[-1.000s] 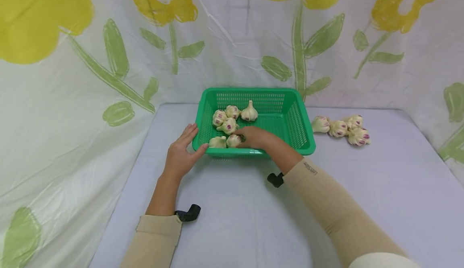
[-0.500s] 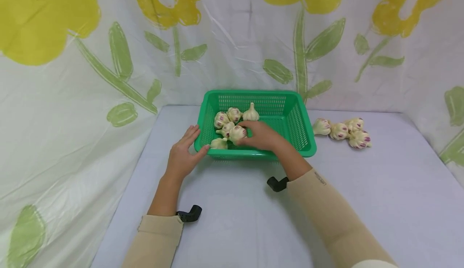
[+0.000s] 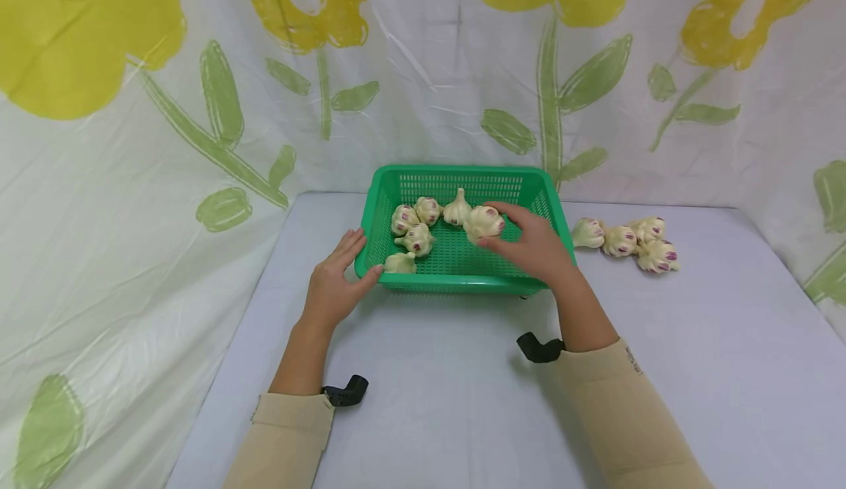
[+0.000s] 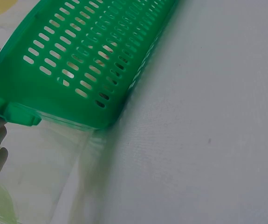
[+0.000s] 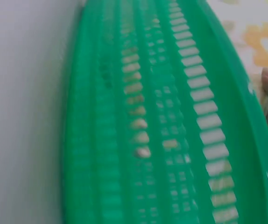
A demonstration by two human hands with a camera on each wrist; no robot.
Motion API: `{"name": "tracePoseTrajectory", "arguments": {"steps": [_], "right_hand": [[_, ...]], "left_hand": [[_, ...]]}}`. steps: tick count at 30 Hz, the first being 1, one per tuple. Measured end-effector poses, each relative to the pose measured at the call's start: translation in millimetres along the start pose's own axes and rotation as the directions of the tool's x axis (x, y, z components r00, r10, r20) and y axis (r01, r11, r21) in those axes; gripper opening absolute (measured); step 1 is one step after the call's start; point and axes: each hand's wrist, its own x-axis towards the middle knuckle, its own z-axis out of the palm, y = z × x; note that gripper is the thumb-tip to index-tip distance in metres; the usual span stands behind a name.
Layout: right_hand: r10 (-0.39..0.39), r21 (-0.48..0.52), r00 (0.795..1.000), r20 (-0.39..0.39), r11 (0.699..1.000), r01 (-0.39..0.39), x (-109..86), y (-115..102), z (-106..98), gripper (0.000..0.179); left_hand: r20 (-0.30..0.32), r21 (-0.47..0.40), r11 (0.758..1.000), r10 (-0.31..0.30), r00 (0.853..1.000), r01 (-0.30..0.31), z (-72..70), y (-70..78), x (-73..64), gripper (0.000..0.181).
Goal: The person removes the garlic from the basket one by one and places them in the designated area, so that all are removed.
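Green perforated basket [image 3: 456,281] sits along the bench's [image 3: 429,386] far edge, mid-span. Five garlic bulbs [image 3: 418,240] rest in it: three clustered toward its left wall, one stem-up by its far wall, one in its near-left corner. Sixth, the held bulb [image 3: 485,224], is over the basket, pinched between thumb and fingers of the right hand [image 3: 529,245]; can't tell if it touches the stem-up one. Left hand [image 3: 333,283] isn't gripping: fingers extended along the basket's left rim, thumb on its near rim. Four loose bulbs [image 3: 620,241] bunched on the bench, right of the basket toward the far-right corner. Text: small dark print [image 3: 633,360] on right sleeve [image 3: 615,408], too small to read.
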Motion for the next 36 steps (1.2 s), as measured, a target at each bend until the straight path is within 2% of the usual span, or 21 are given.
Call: {"name": "tracePoseTrajectory", "arguments": {"steps": [4, 8, 12, 20, 24, 26, 30, 36], "right_hand": [[0.011, 0.026, 0.994, -0.106, 1.0, -0.008, -14.5, 12.9, -20.5, 0.067], [0.042, 0.081, 0.975, -0.217, 0.996, -0.025, -30.6, 28.9, -41.3, 0.063], [0.093, 0.14, 0.945, -0.313, 0.989, -0.05, -44.1, 44.8, -57.6, 0.06], [0.206, 0.164, 0.87, -0.448, 0.976, -0.146, -59.2, 72.5, -75.4, 0.065], [0.28, 0.137, 0.858, -0.431, 0.96, -0.244, -63.5, 86.0, -81.6, 0.069], [0.298, 0.081, 0.864, -0.406, 0.953, -0.291, -65.1, 95.5, -83.0, 0.071], [0.317, 0.007, 0.882, -0.348, 0.942, -0.335, -67.1, 114.1, -81.7, 0.076], [0.37, -0.037, 0.893, -0.255, 0.919, -0.392, -68.3, 130.2, -77.0, 0.084]], "left_hand": [[-0.003, -0.007, 1.0, 0.006, 1.0, -0.006, 0.0, 0.3, -0.2, 0.064], [0.001, -0.011, 1.0, -0.004, 1.0, 0.004, 0.6, 0.0, -0.6, 0.065], [0.007, -0.015, 1.0, -0.015, 1.0, 0.015, 1.4, -1.0, -1.0, 0.064], [0.006, -0.034, 0.999, -0.011, 1.0, 0.011, 1.8, -1.3, -0.8, 0.064], [0.001, -0.033, 0.999, -0.008, 1.0, 0.008, 1.2, -0.6, -0.7, 0.064], [-0.001, -0.029, 1.0, -0.006, 1.0, 0.006, 1.0, -0.6, -0.6, 0.063], [0.003, -0.023, 1.0, -0.014, 1.0, 0.014, 0.4, -0.2, -0.3, 0.064], [0.009, -0.021, 1.0, -0.018, 1.0, 0.018, 0.6, 0.9, -0.5, 0.064]]}}
